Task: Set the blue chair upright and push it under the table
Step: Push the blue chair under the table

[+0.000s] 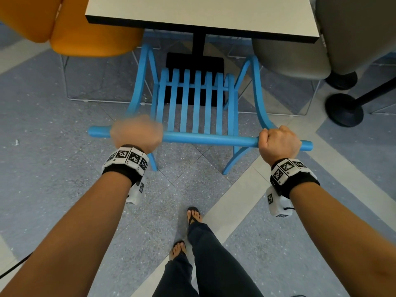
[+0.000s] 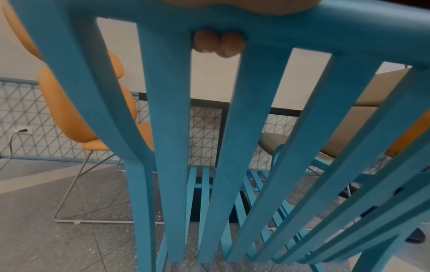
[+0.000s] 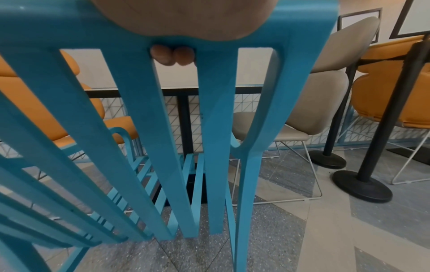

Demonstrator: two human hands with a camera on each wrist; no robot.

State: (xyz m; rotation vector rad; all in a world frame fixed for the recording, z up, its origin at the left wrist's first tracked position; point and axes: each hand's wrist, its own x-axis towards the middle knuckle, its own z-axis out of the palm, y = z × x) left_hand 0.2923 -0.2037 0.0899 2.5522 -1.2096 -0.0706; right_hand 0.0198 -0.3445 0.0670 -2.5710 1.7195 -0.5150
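Observation:
The blue chair (image 1: 194, 99) stands upright on its legs in front of the white table (image 1: 201, 13), its slatted seat partly under the table's near edge. My left hand (image 1: 136, 133) grips the left part of the chair's top rail and looks blurred. My right hand (image 1: 278, 142) grips the same rail near its right end. In the left wrist view two fingertips (image 2: 218, 43) curl under the blue chair's rail (image 2: 279, 24) between the back slats. The right wrist view shows two fingertips (image 3: 172, 55) wrapped under the blue chair's rail (image 3: 69, 31) likewise.
An orange chair (image 1: 85, 28) stands left of the table and a grey chair (image 1: 300, 54) on its right. The table's black post and base (image 1: 198, 61) sit under it, ahead of the seat. Two black stanchion bases (image 1: 344, 109) stand at the right. My feet (image 1: 194, 215) are behind the chair.

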